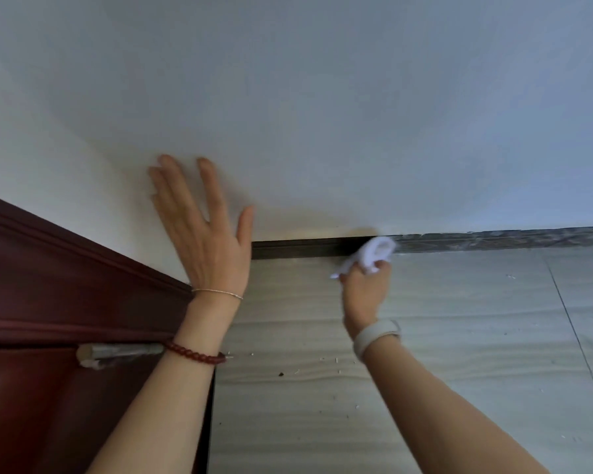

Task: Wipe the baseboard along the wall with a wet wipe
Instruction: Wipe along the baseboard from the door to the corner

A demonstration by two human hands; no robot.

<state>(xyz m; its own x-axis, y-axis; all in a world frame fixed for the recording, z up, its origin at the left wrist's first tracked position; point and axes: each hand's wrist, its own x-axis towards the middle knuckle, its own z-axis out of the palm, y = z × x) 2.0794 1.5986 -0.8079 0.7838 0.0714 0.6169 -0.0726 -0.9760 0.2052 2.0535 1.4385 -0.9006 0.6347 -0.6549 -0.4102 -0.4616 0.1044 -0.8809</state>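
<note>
— Nearest, then: two bare forearms, a red bead bracelet [196,354] on the left, a pale wristband [377,335] on the right. Beyond the left wrist, a dark red door frame [65,268] with a foil-wrapped stub [117,352] jutting from it.

— And the floor [459,336]?

— Pale wood-grain, flecked with white crumbs and a dark speck or two. No bin, bucket or packet anywhere in view, so nothing to report inside anything.

— Hands?

— Left hand [206,227] spread flat, fingers straight, pressed on the white wall [322,114] just above the skirting; bracing, by the look of it. Right hand [365,285] curled round a bunched wet wipe [374,253], pinching it at the fingertips and pushing it against the baseboard [305,248]. Somewhat blurred there, so exact finger placement hard to tell.

— Which way from the grip?

— Long axis level, running left to right along the foot of the wall. Left of the wipe: dark, even-looking strip as far as the left hand. Right of the wipe: greyer, mottled, dusty-looking stretch [493,239] reaching the picture's edge. Probably cleaned on one side, waiting on the other.

— So rightward?

— Likely. Right hand already on it and plainly the nearer; left hand well apart, on the wall only. Worth keeping the wipe square to the face and the top lip alike.
</note>
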